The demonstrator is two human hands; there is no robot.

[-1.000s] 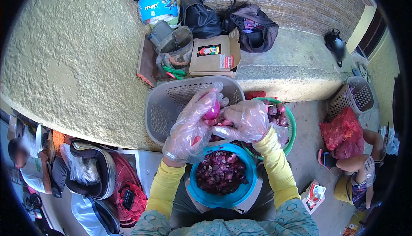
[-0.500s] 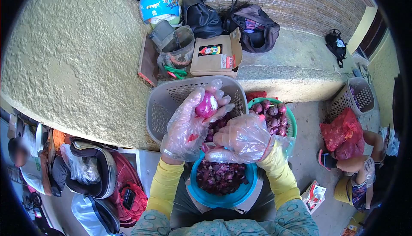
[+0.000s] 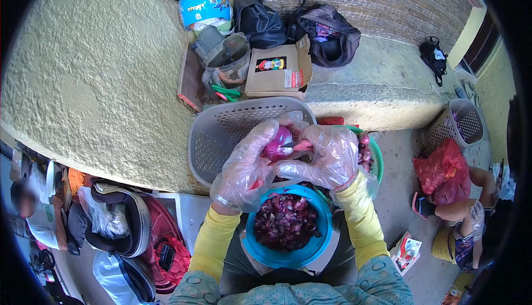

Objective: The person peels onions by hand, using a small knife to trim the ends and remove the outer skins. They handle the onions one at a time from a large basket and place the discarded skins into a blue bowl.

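Note:
My left hand (image 3: 248, 163), in a clear plastic glove, is closed around a red onion (image 3: 277, 144) with a pale bare patch. In my gloved right hand (image 3: 330, 155) is a small knife (image 3: 302, 146) with a pink handle, its dark blade against the onion's pale side. Both hands hover over the near edge of a grey perforated basket (image 3: 202, 133). Below them, a blue basin (image 3: 327, 233) holds dark red onion skins (image 3: 285, 222). Partly hidden behind my right hand, a green basket (image 3: 378, 163) contains more red onions (image 3: 364, 152).
On the ledge stand a cardboard box (image 3: 277, 72), a cloudy plastic bucket (image 3: 235, 55), a blue helmet (image 3: 205, 6) and dark bags (image 3: 330, 33). A red mesh sack (image 3: 443, 172) lies at right beside a seated person's leg (image 3: 457, 213). Another person (image 3: 41, 219) is at far left.
My right hand has risen and moved in to the onion, bringing the knife blade against it. My left hand has shifted slightly right and down with the onion.

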